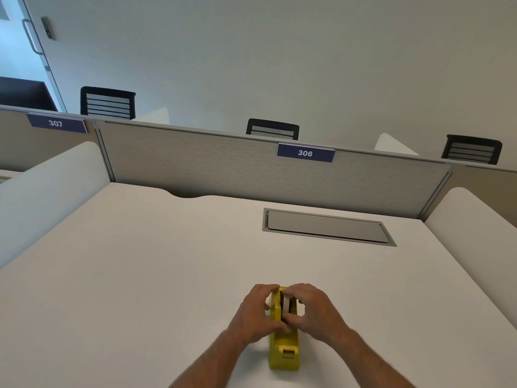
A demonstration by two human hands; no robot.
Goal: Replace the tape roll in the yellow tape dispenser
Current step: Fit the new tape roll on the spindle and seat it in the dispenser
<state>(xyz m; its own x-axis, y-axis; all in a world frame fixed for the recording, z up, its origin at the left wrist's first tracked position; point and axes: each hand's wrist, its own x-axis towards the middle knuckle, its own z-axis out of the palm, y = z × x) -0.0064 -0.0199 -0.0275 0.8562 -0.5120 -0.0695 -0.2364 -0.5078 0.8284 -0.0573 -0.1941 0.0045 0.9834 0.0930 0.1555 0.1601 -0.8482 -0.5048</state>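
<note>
Head view: yellow tape dispenser (283,349) lengthwise, cutter end toward camera.

An open-plan office. Grey partition panels (251,169) carry numbered seat plates (305,153) (306 at centre, 307 at upper left), with mesh-backed chairs (107,103) behind. The white bench (140,261) has a cable hatch (327,226).

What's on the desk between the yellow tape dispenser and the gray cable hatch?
Nothing: in the head view, the white desk is bare between the yellow tape dispenser and the gray cable hatch.
</note>
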